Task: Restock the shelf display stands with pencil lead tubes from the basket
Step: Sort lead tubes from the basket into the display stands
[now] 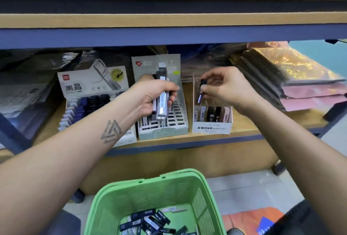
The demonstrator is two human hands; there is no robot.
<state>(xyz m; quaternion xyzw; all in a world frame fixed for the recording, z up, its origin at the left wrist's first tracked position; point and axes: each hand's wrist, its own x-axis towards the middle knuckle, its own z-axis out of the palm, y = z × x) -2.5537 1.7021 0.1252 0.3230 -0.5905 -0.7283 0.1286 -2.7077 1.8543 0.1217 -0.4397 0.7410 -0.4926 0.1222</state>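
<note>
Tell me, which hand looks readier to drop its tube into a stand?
Probably the right hand. It pinches one dark tube directly above the MONO stand. The left hand grips a bundle of clear tubes over the green stand.

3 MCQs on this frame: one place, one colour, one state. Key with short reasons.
1. The dark tube in the right hand is above which stand?
A. MONO stand
B. navy-tube stand
C. basket

2. The basket is:
A. blue
B. green
C. white

3. The left hand is:
A. open and idle
B. pressing flat on the shelf
C. gripping clear tubes

Key: 1 A, the tube hangs over the white stand's slots. 2 B, its mesh walls are light green. 3 C, the fingers curl round a bundle of clear tubes.
</note>
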